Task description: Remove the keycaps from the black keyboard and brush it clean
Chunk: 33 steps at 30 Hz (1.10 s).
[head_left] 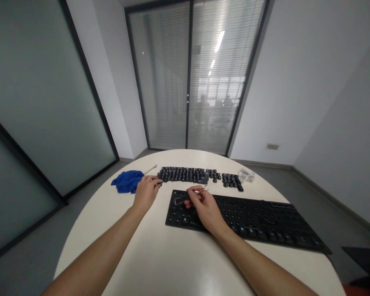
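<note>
Near keyboard (253, 220) edge, right grip (206, 204) pinches wire tool (179, 200); across open gap, left grip (146, 190) pinches keycap (160, 184).

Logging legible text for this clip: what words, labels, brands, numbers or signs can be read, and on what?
No text is readable.
Loose keycaps: pale markings, too small to read.
Keyboard: faint marks on the keys left in it, too small and blurred.
Crumpled clear plastic: no lettering discernible.
</note>
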Tool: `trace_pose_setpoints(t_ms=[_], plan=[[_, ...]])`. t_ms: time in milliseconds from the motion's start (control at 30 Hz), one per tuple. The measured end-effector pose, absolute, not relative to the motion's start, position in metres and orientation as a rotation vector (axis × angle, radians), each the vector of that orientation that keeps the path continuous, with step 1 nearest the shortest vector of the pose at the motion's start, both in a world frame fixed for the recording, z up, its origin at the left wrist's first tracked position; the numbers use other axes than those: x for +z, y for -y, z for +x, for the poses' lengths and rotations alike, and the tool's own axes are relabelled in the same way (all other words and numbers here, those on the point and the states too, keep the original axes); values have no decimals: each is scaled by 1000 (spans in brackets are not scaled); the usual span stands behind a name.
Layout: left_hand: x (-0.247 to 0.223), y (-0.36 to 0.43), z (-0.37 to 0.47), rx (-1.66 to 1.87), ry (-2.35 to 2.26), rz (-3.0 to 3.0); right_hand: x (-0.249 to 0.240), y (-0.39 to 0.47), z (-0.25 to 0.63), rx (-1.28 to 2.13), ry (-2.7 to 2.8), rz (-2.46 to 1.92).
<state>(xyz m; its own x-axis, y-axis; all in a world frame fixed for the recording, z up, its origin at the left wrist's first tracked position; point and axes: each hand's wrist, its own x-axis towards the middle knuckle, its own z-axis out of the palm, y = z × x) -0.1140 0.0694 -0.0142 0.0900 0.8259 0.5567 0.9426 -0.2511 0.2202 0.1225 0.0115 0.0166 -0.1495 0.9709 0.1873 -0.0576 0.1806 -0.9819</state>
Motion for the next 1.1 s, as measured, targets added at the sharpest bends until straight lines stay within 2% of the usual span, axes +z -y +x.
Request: trace_pose_setpoints(t_ms=[100,233,400,567,800,1100], plan=[[-14,-69,-115,-887,1779,-2181,19,-7,125,1119,1459,-987],[-13,-68,-114,-920,1754,-2189,28,0,136,843,1716,-1102],[-8,-62,-105,-1092,1609,-2278,35,4,146,617,1885,-1242],[4,-49,-93,-1213,1395,-2544,37,5,145,644,1927,-1281],[20,-24,-82,-905,1004,-3116,37,6,144,717,1899,-1232],[17,-18,-78,-764,1029,-3191,40,11,145,744,2017,-1209]])
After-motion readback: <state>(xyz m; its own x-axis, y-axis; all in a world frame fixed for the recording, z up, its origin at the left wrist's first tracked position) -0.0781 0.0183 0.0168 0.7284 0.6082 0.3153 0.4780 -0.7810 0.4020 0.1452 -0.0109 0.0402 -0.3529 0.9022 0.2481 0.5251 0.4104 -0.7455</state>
